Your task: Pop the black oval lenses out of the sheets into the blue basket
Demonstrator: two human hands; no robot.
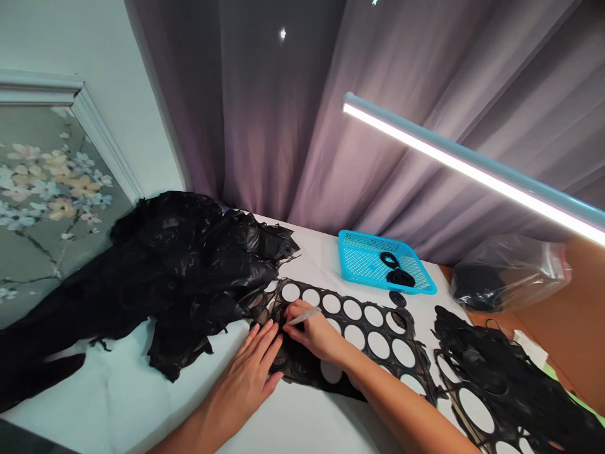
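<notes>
A black rubbery sheet (378, 309) with rows of round holes lies on the white table, which shows white through the holes. My left hand (253, 362) rests flat on the sheet's left end, fingers stretched out and nothing held. Close beside its fingertips, my right hand (307, 328) pinches a slim pale pen-like tool (304, 316) slanting down to the left. The tool's lower tip is hidden by the fingers, so its exact kind cannot be made out. Under the right hand the sheet is partly covered.
A heap of black sheets (179, 271) covers the left of the table (127, 378). At the back, a blue basket (352, 268) holds black rings (401, 277). More perforated black sheet (510, 372) and a clear bag (510, 271) are at right. A lamp tube (472, 165) hangs above.
</notes>
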